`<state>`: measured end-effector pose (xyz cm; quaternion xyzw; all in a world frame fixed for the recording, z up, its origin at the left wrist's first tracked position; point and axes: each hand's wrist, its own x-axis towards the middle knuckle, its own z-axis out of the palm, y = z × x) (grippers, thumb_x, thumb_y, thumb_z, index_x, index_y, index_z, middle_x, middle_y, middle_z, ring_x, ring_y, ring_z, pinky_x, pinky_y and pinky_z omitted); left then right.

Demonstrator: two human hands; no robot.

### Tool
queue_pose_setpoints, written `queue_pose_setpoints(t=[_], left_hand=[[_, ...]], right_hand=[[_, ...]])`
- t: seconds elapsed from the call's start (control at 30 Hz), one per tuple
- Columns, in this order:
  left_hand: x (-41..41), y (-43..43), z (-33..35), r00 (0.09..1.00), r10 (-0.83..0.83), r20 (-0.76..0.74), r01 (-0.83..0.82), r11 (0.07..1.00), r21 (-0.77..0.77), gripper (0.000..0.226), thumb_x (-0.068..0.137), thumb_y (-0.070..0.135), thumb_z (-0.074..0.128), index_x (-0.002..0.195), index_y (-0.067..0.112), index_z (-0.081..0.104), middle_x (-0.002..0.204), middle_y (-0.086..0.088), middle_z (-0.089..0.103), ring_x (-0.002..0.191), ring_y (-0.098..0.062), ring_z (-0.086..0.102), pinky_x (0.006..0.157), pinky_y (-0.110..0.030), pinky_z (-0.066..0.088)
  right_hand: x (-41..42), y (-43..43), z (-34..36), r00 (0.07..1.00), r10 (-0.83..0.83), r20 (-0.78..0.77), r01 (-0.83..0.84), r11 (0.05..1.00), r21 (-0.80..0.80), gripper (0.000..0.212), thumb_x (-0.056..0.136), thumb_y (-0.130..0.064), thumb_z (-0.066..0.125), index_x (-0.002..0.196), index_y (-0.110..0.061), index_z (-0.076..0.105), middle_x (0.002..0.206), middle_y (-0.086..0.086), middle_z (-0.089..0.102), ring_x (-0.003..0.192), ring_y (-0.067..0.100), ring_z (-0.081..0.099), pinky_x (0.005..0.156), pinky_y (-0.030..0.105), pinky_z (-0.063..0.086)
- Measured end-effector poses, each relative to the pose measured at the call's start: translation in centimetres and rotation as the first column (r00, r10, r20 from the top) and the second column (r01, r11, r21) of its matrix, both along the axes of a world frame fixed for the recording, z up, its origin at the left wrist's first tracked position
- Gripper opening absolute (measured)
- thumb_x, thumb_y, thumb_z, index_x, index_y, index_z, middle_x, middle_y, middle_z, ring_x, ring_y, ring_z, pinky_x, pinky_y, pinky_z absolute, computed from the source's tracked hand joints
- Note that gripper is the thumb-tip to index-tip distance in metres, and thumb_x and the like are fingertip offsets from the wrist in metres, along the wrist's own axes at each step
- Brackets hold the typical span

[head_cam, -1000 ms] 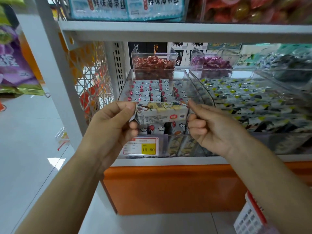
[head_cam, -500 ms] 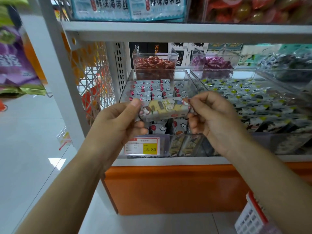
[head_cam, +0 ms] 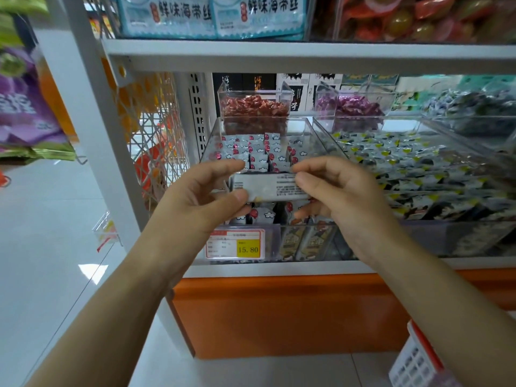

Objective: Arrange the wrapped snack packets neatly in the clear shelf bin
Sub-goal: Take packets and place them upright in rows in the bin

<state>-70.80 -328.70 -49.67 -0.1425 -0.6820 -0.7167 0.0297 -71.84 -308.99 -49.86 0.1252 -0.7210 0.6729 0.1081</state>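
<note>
Shelving of white metal (head_cam: 279, 51) fills the view, seen from the head of a person standing at it. On its lower deck sits a clear plastic shelf bin (head_cam: 321, 138). Rows of small white snack packets printed with red balloons and clouds (head_cam: 257, 146) stand upright at the back of the bin, and the front looks looser. Both hands are raised close together over the bin's front half. The left hand (head_cam: 201, 202) and the right hand (head_cam: 340, 191) each pinch one end of a long silvery wrapped packet (head_cam: 268, 187), held level with its plain, small-print side facing the viewer. To do this step well, the packet probably wants turning so its picture side matches the rows. It can then be lowered into the front gap, square to the walls, without toppling its neighbours. A yellow-and-white price label (head_cam: 237, 245) reading 15.80 sits on the bin's front.
</note>
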Motion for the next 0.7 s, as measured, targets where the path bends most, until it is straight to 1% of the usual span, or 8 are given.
queue_pose_setpoints(t=[0.17,0.27,0.33,0.43,0.5,0.57,0.63,0.7], left_hand=[[0.3,0.3,0.2,0.999,0.031,-0.043,-0.036,0.991,-0.13,0.053,0.064,0.02,0.068,0.115,0.03,0.062,0.117,-0.008,0.062,0.102,-0.034,0.062,0.086,-0.038,0.056],[0.6,0.6,0.4,0.998,0.013,-0.069,-0.028,0.977,-0.209,0.051,0.066,0.017,0.071,0.114,0.033,0.061,0.111,-0.003,0.064,0.101,-0.028,0.062,0.087,-0.037,0.055],[0.6,0.9,0.4,0.997,0.022,-0.075,-0.04,0.968,-0.248,0.042,0.074,0.013,0.071,0.11,0.033,0.063,0.11,-0.012,0.063,0.098,-0.027,0.063,0.087,-0.038,0.054],[0.8,1.4,0.5,0.993,0.1,-0.059,-0.111,0.971,-0.213,0.021,0.076,0.027,0.067,0.097,0.026,0.069,0.099,-0.023,0.063,0.088,-0.027,0.065,0.081,-0.036,0.054],[0.6,1.4,0.6,0.984,0.166,-0.063,-0.176,0.962,-0.209,0.011,0.079,0.025,0.066,0.088,0.022,0.072,0.087,-0.017,0.068,0.077,-0.023,0.066,0.071,-0.03,0.055],[0.5,1.1,0.7,0.975,0.207,-0.081,-0.22,0.947,-0.235,0.01,0.08,0.025,0.065,0.082,0.02,0.074,0.076,-0.006,0.071,0.071,-0.017,0.067,0.066,-0.027,0.056],[0.4,0.7,0.9,0.965,0.222,-0.138,-0.255,0.917,-0.308,0.011,0.08,0.027,0.064,0.079,0.022,0.074,0.072,0.004,0.072,0.067,-0.012,0.068,0.061,-0.024,0.057],[0.3,0.3,1.0,0.953,0.217,-0.209,-0.287,0.868,-0.405,0.013,0.081,0.03,0.062,0.076,0.025,0.073,0.07,0.01,0.072,0.066,-0.011,0.067,0.06,-0.025,0.057]], right_hand=[[0.0,0.1,0.1,0.999,0.017,0.044,-0.015,0.998,-0.057,0.005,0.085,-0.011,0.064,0.084,-0.007,0.067,0.085,0.011,0.069,0.074,0.017,0.069,0.057,0.023,0.056],[0.0,0.1,0.1,0.999,-0.051,-0.009,0.051,0.998,-0.024,0.01,0.085,-0.011,0.064,0.077,-0.006,0.065,0.077,0.007,0.068,0.067,0.012,0.068,0.052,0.021,0.054],[0.0,-0.1,0.0,0.992,-0.105,-0.075,0.109,0.993,0.04,0.014,0.087,-0.012,0.063,0.074,-0.006,0.063,0.073,0.003,0.066,0.063,0.009,0.066,0.05,0.02,0.053],[0.1,-0.3,-0.1,0.973,-0.134,-0.189,0.167,0.971,0.169,0.015,0.087,-0.016,0.063,0.073,-0.01,0.063,0.068,-0.001,0.063,0.061,0.004,0.061,0.055,0.013,0.047],[0.2,-0.4,-0.1,0.966,-0.124,-0.226,0.176,0.958,0.226,0.014,0.087,-0.017,0.064,0.074,-0.011,0.064,0.064,-0.004,0.059,0.059,0.001,0.055,0.056,0.009,0.041],[0.3,-0.4,0.0,0.968,-0.103,-0.228,0.158,0.958,0.239,0.014,0.087,-0.017,0.064,0.075,-0.008,0.065,0.064,-0.004,0.059,0.057,0.001,0.053,0.055,0.01,0.04],[0.2,-0.4,0.0,0.973,-0.077,-0.218,0.133,0.957,0.258,0.014,0.087,-0.016,0.063,0.077,-0.006,0.065,0.071,0.005,0.063,0.062,0.009,0.058,0.057,0.017,0.047],[0.2,-0.3,0.0,0.984,-0.028,-0.176,0.073,0.964,0.257,0.014,0.087,-0.014,0.062,0.079,-0.003,0.064,0.076,0.012,0.065,0.067,0.017,0.063,0.06,0.026,0.055]])
